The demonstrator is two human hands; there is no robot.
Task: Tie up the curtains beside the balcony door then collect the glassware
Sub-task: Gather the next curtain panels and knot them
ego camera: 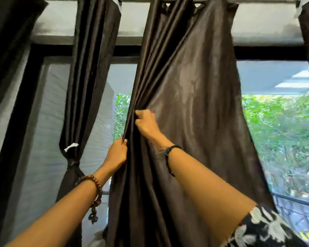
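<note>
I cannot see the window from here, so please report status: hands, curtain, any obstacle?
Left hand and right hand both gripping middle curtain folds. Not tied yet. Left curtain already tied. Nothing blocking.

Dark brown curtain (pixel 194 97) of smooth, faintly glossy satin-like cloth; wooden bead bracelet (pixel 95 182).

Open gap (pixel 120 113) (between dark curtains (pixel 185 86))

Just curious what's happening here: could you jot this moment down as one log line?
step: gathering curtain | left hand: pinching folds | right hand: gripping folds | neighbouring curtain: tied
</note>
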